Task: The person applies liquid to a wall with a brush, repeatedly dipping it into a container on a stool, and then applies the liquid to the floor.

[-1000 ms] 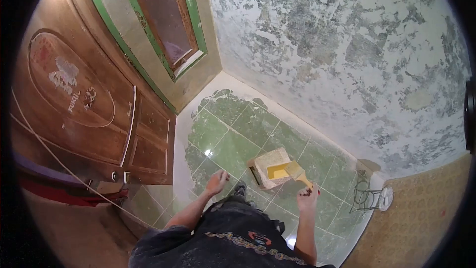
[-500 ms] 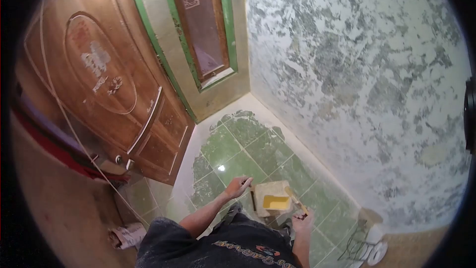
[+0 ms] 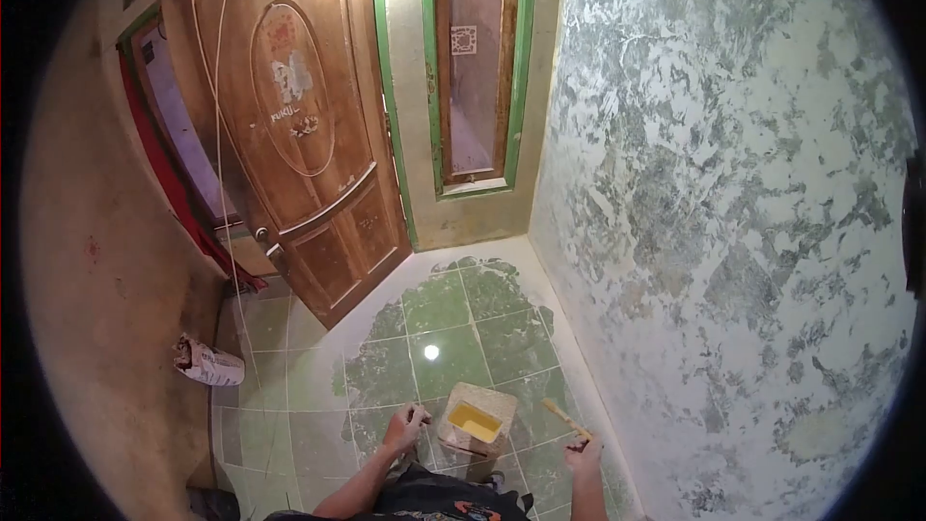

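Observation:
My right hand (image 3: 583, 455) is closed around the handle end of a paintbrush (image 3: 564, 418), whose pale yellowish head points up and left over the floor. My left hand (image 3: 405, 429) has its fingers curled together; anything inside them is too small to make out. Just right of it is a square, speckled beige stool or block (image 3: 497, 397) with a yellow tub (image 3: 473, 425) on its top. A thin dark stick (image 3: 466, 451) lies along the near side of the block. Neither hand visibly touches the tub.
Green floor tiles (image 3: 439, 314) carry whitish dust. A patchy white and grey wall (image 3: 694, 212) rises on the right. Ahead are a wooden door (image 3: 318, 135) and a narrow green-framed window (image 3: 477, 68). A torn paper sack (image 3: 214, 367) leans at the left wall; a cord (image 3: 220, 87) hangs before the door.
My view has tilted up and swung left, so the door and window stand more upright. The brush remains in my right hand, now farther from the tub; my left hand stays beside the block.

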Demonstrator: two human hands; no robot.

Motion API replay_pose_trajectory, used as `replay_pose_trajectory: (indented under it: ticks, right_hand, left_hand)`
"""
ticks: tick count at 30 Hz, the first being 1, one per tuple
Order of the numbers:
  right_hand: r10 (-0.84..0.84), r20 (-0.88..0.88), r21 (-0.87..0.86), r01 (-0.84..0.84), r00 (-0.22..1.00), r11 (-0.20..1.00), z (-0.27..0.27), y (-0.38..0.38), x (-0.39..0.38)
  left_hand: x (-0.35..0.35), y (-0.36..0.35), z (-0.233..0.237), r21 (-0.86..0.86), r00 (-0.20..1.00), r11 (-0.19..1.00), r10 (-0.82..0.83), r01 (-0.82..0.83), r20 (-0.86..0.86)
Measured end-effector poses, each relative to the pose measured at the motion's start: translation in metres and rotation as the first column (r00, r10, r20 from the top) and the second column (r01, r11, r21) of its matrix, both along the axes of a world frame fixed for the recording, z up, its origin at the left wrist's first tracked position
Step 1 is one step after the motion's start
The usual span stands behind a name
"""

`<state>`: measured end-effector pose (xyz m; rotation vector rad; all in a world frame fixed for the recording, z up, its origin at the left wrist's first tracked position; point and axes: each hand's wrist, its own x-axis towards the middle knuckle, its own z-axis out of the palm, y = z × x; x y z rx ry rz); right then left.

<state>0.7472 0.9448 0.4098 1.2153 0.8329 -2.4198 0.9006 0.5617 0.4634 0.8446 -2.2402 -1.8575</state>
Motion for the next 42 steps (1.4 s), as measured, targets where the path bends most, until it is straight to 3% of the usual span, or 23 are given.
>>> replay_pose_trajectory:
  ticks: [1,5,7,8,10,14,19,27,29,42]
  right_hand:
    - [-0.041,-0.052,0.057,0.044,0.998,0.997,0.000,0.001,0.000]
    - [-0.052,-0.153,0.007,0.053,0.987,0.999,0.010,-0.010,0.003]
    - [-0.021,-0.168,0.192,0.054,0.986,0.980,0.007,-0.023,0.008]
    - [-0.026,-0.168,0.194,0.059,0.985,0.979,0.008,-0.031,0.012]
    - [0.099,-0.220,0.309,-0.027,0.970,0.951,0.012,-0.048,0.023]
    - [0.199,-0.256,0.313,-0.113,0.946,0.943,0.032,-0.076,0.039]
    - [0.345,-0.344,0.452,-0.169,0.873,0.876,0.061,-0.114,0.050]
    - [0.292,-0.307,0.333,-0.186,0.906,0.924,0.061,-0.139,0.077]
    - [0.315,-0.297,0.305,-0.223,0.901,0.926,0.056,-0.139,0.081]
    - [0.235,-0.268,0.291,-0.154,0.934,0.944,0.058,-0.136,0.092]
  left_hand:
    - [0.005,0.005,-0.001,0.007,1.000,1.000,0.009,-0.009,-0.009]
    - [0.010,0.012,-0.013,-0.024,0.998,1.000,-0.001,-0.001,-0.062]
    - [0.010,0.015,-0.003,-0.009,0.997,1.000,-0.015,0.015,-0.075]
    - [0.007,0.014,0.005,0.001,0.996,1.000,-0.024,0.024,-0.091]
    - [0.007,0.014,0.015,0.011,0.992,1.000,-0.024,0.026,-0.121]
    - [0.016,0.015,0.012,0.110,0.972,0.994,0.036,-0.011,-0.233]
    - [0.024,0.018,-0.005,0.229,0.975,0.973,0.037,0.015,-0.218]
    - [0.024,0.019,0.008,0.300,0.978,0.947,-0.054,0.114,-0.200]
    - [0.023,0.020,0.006,0.387,0.971,0.912,-0.042,0.133,-0.235]
    - [0.018,0.015,-0.016,0.389,0.952,0.904,-0.055,0.175,-0.300]
